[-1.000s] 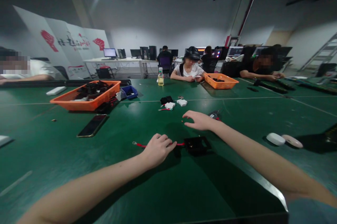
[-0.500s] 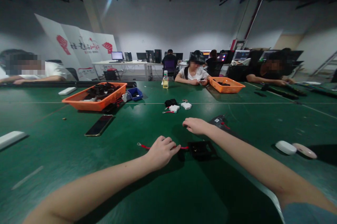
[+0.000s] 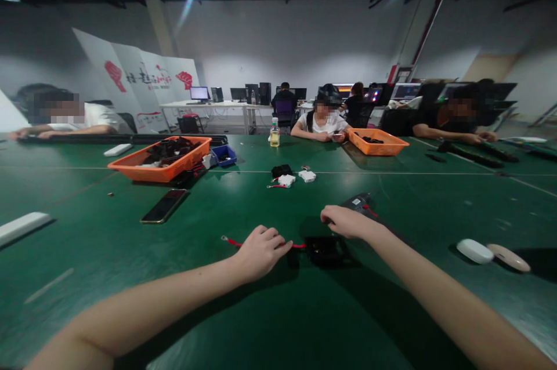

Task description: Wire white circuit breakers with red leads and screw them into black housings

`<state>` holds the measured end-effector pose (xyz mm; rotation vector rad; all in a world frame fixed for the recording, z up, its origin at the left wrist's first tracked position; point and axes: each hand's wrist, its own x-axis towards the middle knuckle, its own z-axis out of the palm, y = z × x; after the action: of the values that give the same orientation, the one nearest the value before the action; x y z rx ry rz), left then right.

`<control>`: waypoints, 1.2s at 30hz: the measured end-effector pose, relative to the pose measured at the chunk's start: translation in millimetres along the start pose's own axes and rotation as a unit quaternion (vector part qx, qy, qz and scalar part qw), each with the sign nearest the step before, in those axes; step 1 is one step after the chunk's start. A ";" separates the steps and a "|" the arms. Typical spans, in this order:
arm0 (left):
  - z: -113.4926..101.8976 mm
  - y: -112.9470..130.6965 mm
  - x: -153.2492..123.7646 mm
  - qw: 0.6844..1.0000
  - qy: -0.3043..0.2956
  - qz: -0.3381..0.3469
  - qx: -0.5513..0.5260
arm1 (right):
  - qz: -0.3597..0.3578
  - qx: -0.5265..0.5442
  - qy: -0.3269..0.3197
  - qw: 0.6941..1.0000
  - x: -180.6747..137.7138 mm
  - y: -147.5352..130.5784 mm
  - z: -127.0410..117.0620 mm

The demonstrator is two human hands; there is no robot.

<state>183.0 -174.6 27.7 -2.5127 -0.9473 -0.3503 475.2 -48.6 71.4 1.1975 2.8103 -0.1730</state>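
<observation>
My left hand (image 3: 261,251) is closed on a red cable (image 3: 297,246), pinching it between thumb and fingers. A metal ring terminal (image 3: 224,238) shows at the cable's free end, left of the hand. The other end runs into a black plastic housing (image 3: 326,251) that lies on the green table (image 3: 278,323). Over the housing's far right edge is my right hand (image 3: 346,221), its fingers curled together and pointing down. Whatever they may hold is too small to make out. Just behind this hand lies a dark grey power tool (image 3: 360,202), partly covered by the arm.
Ahead lie white connectors (image 3: 286,181) with red leads. An orange basket (image 3: 161,173) of black parts, a blue bin (image 3: 224,156) and a phone (image 3: 164,206) are on the left. Another orange basket (image 3: 383,147) stands beside a person opposite. White cases (image 3: 474,251) lie right.
My right hand has moved right and toward me, from beyond the housing to over its far edge. My left hand keeps its hold on the red cable. The view has shifted slightly.
</observation>
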 end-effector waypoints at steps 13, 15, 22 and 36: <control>-6.3 1.6 1.1 1.000 -0.029 -0.008 -0.004 | 0.089 -0.087 -0.051 0.991 -8.4 -20.3 -14.6; -6.4 1.6 1.2 1.000 -0.026 -0.007 -0.002 | 0.099 -0.098 -0.060 0.988 -8.9 -23.3 -13.4; -3.1 1.4 0.5 1.000 -0.018 -0.001 0.015 | 0.095 -0.087 -0.077 0.989 -8.6 -23.3 -16.3; -5.8 2.0 2.5 1.000 -0.018 -0.002 0.000 | 0.010 -0.061 0.001 0.998 -3.1 -15.4 -24.6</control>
<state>185.7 -177.4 33.2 -2.5256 -0.9648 -0.3082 465.4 -58.1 97.3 1.2002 2.7640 0.0022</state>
